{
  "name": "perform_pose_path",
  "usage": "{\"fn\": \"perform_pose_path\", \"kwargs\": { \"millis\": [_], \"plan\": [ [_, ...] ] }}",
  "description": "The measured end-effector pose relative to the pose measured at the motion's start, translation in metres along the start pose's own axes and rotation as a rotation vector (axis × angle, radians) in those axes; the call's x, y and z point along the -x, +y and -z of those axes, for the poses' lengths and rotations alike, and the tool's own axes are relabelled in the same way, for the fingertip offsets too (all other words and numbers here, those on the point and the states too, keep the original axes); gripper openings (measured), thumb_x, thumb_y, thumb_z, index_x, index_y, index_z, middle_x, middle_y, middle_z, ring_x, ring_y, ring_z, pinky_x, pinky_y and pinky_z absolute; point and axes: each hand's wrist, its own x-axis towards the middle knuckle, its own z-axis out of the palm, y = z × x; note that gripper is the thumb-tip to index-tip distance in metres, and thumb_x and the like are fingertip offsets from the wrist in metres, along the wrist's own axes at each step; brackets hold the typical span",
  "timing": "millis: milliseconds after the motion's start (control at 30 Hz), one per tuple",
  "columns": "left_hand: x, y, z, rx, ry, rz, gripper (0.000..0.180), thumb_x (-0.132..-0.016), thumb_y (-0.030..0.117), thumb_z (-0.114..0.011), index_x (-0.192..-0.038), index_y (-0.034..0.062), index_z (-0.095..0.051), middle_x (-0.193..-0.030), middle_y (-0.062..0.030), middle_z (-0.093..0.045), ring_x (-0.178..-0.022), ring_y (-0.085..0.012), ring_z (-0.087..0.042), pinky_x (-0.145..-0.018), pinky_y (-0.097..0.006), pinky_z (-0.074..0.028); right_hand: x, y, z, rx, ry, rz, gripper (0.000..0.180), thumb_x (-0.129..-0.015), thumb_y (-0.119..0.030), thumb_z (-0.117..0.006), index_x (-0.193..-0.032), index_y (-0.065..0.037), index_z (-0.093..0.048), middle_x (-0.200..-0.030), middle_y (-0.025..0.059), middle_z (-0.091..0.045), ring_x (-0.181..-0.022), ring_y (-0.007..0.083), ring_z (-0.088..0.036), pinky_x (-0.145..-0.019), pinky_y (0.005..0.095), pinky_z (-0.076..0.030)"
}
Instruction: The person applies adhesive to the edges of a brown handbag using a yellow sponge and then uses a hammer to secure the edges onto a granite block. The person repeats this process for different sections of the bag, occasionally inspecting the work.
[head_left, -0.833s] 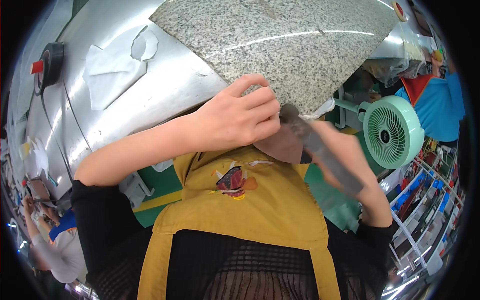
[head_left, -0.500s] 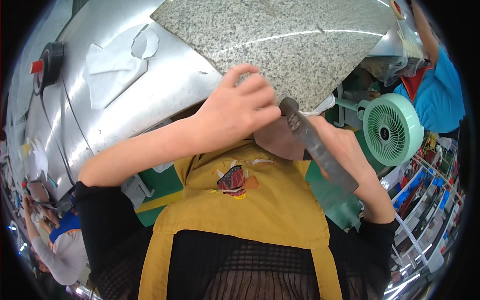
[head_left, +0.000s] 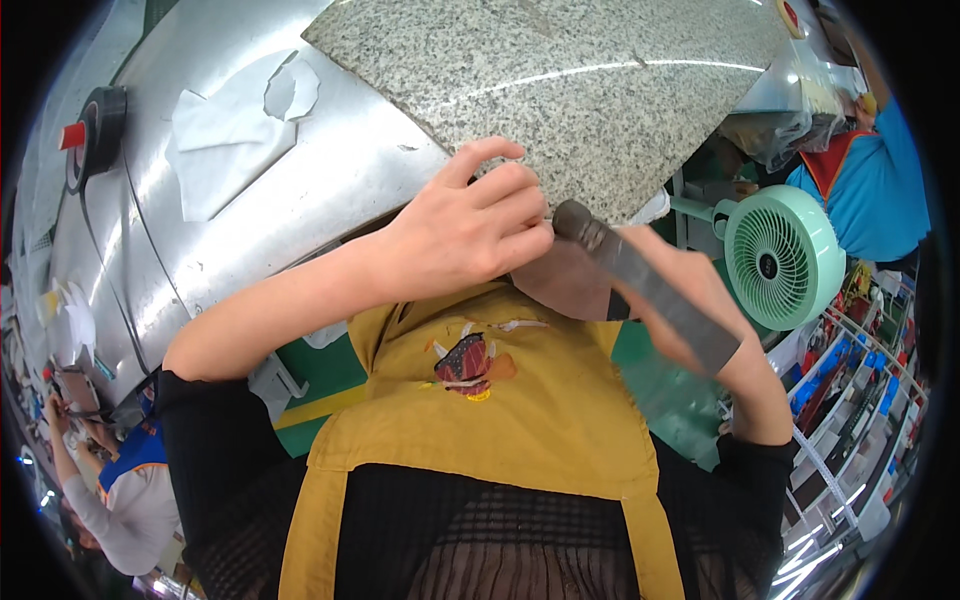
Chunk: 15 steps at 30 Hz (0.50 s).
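My left hand [head_left: 470,225] is at the near edge of the speckled granite slab [head_left: 590,110], its fingers curled in. What its fingertips hold, if anything, is hidden. My right hand [head_left: 690,275] is closed around a hammer, mostly behind the tool. The dark metal hammer [head_left: 655,290] slants from its rounded end, close to my left fingers, down toward my right wrist. Its handle does not show. Below the hands appears a smooth brownish surface [head_left: 565,280] whose kind I cannot make out.
A metal table [head_left: 350,165] carries white cut sheet material [head_left: 230,150] and a black roll with a red core [head_left: 98,135]. At right stand a green fan [head_left: 785,258] and a plastic bag [head_left: 790,125]. A co-worker in blue [head_left: 885,190] is beyond; another person [head_left: 135,500] is at left.
The hammer's lower end has swung right and slightly up with my right hand. My left hand has shifted slightly left. The co-worker's arm at right has moved.
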Motion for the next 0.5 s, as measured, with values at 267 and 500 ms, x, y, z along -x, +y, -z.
{"fn": "perform_pose_path", "kwargs": {
  "millis": [267,500],
  "plan": [
    [0.003,0.005,-0.002,0.192,0.003,0.212,0.018,-0.066,0.010,-0.069,-0.082,0.0120,-0.060,-0.085,0.0012,-0.053,-0.091,-0.0179,-0.052,-0.095,-0.043,-0.040,-0.004,-0.006,-0.007,0.056,0.020,-0.048,0.031,-0.081,-0.006,-0.057,-0.109,-0.003,-0.046,-0.091,0.0193,-0.060,-0.080,0.0387,-0.061,-0.063,0.0429,-0.048],
    [0.010,0.002,-0.005,0.117,0.023,0.165,0.021,-0.065,0.009,-0.071,-0.082,0.0132,-0.060,-0.084,0.0019,-0.053,-0.090,-0.0188,-0.051,-0.094,-0.043,-0.041,-0.004,-0.007,-0.004,-0.162,0.145,-0.025,0.027,-0.088,-0.006,-0.055,-0.114,-0.002,-0.051,-0.086,0.0154,-0.059,-0.073,0.0335,-0.058,-0.063,0.0351,-0.049]
  ]
}}
